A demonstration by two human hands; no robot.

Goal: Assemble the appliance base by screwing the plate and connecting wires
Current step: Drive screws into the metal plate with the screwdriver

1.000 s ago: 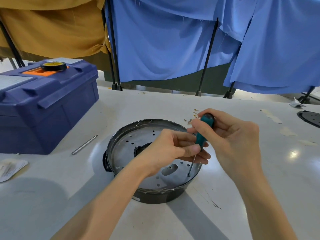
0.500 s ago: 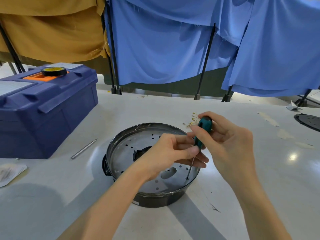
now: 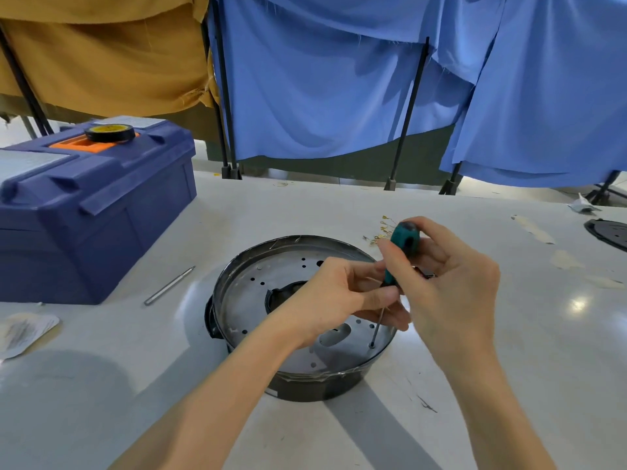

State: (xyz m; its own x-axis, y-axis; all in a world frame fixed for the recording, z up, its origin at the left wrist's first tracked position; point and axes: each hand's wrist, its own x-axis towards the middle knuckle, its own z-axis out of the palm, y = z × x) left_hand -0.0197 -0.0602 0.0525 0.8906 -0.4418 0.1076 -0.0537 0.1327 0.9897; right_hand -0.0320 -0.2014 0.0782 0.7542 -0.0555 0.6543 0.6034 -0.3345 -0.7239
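Both hands work one screwdriver (image 3: 403,242) over the base (image 3: 305,388), which stands in the middle of the table (image 3: 101,401), as I watch through the head camera. The right hand (image 3: 451,286) wraps thumb and fingers round the top of the teal handle. The left hand (image 3: 336,296) reaches across the plate (image 3: 244,300) and pinches the tool lower down, where handle meets shaft. The screwdriver leans slightly, handle away from me, and its tip sits in a hole at the plate's near right edge. I cannot tell whether a screw is under it.

The perforated metal plate lies inside the black base, just below the rim. It has a dark opening at its centre and an oval cut-out nearer me, partly hidden by the left wrist.

To the left, a blue toolbox (image 3: 95,212) sits on the table with a roll of tape (image 3: 109,133) on its lid. A thin metal rod (image 3: 169,285) lies between toolbox and base, touching neither. A paper packet (image 3: 23,332) lies at the left edge. Small brass terminals (image 3: 382,228) are scattered just beyond the base. A black disc (image 3: 610,234) shows at the far right. Blue cloth (image 3: 322,79) and mustard cloth (image 3: 101,52) hang behind the table.
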